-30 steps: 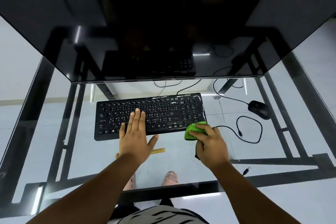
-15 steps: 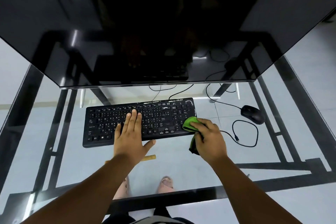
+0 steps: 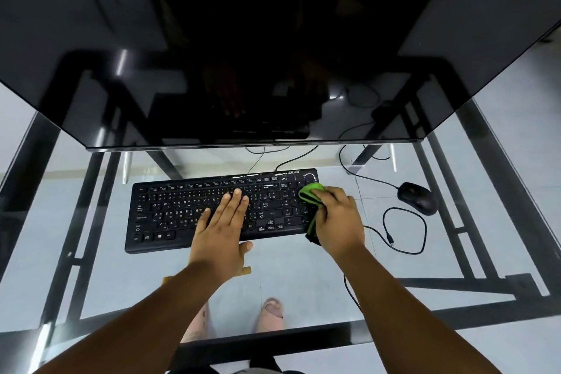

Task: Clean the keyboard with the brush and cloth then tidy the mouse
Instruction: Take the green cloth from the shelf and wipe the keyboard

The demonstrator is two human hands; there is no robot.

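Observation:
A black keyboard [image 3: 170,215] lies on the glass desk below the monitor. My left hand [image 3: 221,231] rests flat on its middle keys, fingers straight. My right hand [image 3: 340,222] grips a green cloth [image 3: 309,191] and holds it on the number pad at the keyboard's right end. A black mouse [image 3: 417,197] sits to the right, its cable [image 3: 403,231] looped on the glass. A wooden brush handle [image 3: 246,270] pokes out from under my left wrist; the rest of the brush is hidden.
A large dark monitor [image 3: 273,39] overhangs the back of the desk. The glass desk [image 3: 106,276] has a black metal frame [image 3: 473,282] beneath it. My feet show through the glass near the front edge.
My right hand has carried the cloth from the keyboard's lower right corner up onto the number pad. My left hand stays flat on the keys.

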